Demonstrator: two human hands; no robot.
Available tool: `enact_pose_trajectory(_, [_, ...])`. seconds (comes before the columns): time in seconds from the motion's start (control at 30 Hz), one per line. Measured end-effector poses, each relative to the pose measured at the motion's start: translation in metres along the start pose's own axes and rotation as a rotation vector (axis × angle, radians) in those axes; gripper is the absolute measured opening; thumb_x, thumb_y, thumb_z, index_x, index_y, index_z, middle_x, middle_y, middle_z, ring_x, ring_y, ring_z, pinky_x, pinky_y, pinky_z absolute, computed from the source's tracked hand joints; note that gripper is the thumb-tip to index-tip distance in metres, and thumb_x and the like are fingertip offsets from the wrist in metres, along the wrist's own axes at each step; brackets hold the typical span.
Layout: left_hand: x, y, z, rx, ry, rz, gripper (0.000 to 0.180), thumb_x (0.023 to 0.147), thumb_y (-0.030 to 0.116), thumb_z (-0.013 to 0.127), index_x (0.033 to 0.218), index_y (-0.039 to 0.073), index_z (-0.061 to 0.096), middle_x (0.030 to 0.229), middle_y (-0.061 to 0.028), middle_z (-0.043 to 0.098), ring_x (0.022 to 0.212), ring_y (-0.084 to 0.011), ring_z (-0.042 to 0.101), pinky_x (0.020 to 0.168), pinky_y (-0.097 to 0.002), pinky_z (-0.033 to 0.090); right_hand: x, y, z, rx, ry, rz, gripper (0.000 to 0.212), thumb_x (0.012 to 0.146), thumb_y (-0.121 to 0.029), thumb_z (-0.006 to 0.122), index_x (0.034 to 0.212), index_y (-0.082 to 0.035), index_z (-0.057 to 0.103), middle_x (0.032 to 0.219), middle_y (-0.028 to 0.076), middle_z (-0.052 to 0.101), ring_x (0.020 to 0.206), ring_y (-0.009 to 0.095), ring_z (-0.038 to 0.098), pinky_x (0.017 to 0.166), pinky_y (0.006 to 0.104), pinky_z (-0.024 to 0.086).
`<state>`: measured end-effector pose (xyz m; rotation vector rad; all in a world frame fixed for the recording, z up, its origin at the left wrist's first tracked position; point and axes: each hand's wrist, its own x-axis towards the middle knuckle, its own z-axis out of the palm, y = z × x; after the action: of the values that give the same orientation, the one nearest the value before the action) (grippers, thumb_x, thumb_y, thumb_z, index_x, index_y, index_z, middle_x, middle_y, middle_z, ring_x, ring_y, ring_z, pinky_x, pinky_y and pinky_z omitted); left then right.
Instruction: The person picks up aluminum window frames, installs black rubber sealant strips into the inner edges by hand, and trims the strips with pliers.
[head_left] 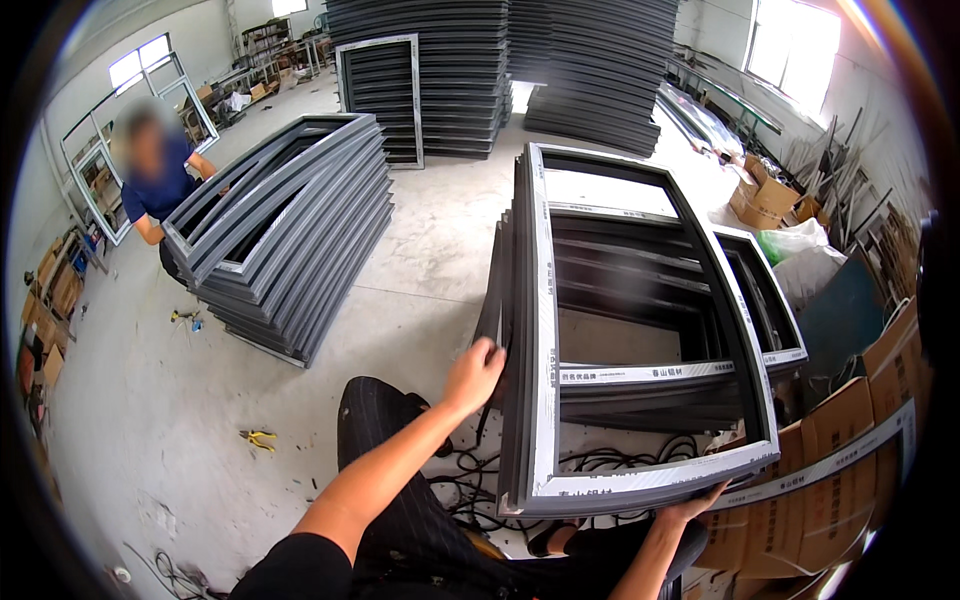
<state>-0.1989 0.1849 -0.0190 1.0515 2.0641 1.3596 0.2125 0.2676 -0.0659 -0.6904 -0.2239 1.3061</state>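
Observation:
A dark grey window frame [545, 330] with white protective film lies tilted on a stack of similar frames in front of me. My left hand [474, 376] is closed in a fist against the stack's left side. From below the fist a thin black strip [483, 424] hangs toward the floor; the fingertips are partly hidden. At the near right corner, my right hand [692, 503] grips the underside of the frame's lower edge, its fingers mostly hidden beneath.
Black strips [465, 490] lie coiled on the floor under the frames. Yellow-handled pliers [258, 439] lie to the left. Beyond stands another frame stack [290, 240], with a co-worker [160, 180] beside it. Cardboard boxes [800, 510] crowd the right; taller stacks [460, 90] rise behind.

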Motion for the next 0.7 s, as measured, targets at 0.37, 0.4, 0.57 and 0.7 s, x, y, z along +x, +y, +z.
enact_pose_trajectory(0.37, [0.136,0.014,0.013,0.563,-0.001,-0.051,0.027,0.085,0.027,0.058,0.089,0.0,0.063,0.096,-0.0215,0.066,0.092,-0.04,0.063,0.076,-0.0474,0.051,0.013,0.003,-0.004,-0.02,0.042,-0.061,0.069,0.092,-0.056,0.042,0.144,-0.011,0.034,0.15,0.008,0.031,0.137,0.03,0.029,0.113,0.0446,0.021])
enact_pose_trajectory(0.4, [0.142,0.012,0.016,0.585,-0.024,-0.052,0.025,0.083,0.024,0.058,0.088,0.0,0.064,0.095,-0.0214,0.066,0.092,-0.0399,0.063,0.076,-0.0472,0.051,0.021,0.002,-0.014,-0.037,-0.006,-0.055,0.069,0.093,-0.055,0.04,0.145,-0.011,0.033,0.15,0.008,0.03,0.137,0.03,0.028,0.114,0.0451,0.02])
enact_pose_trajectory(0.57, [0.157,0.011,0.019,0.6,-0.043,-0.028,0.018,0.074,0.013,0.057,0.083,0.001,0.068,0.093,-0.0208,0.067,0.09,-0.04,0.064,0.075,-0.0472,0.052,0.018,0.002,-0.001,-0.095,0.083,-0.094,0.066,0.094,-0.054,0.036,0.145,-0.011,0.034,0.147,0.008,0.036,0.136,0.028,0.031,0.114,0.0431,0.02])
enact_pose_trajectory(0.7, [0.17,0.015,0.021,0.615,-0.02,-0.087,0.02,0.075,0.014,0.057,0.086,0.002,0.069,0.094,-0.02,0.068,0.092,-0.0389,0.064,0.076,-0.0466,0.052,0.038,-0.001,-0.034,-0.096,-0.107,-0.048,0.064,0.095,-0.053,0.037,0.142,-0.01,0.038,0.14,0.008,0.043,0.126,0.024,0.041,0.106,0.039,0.031])
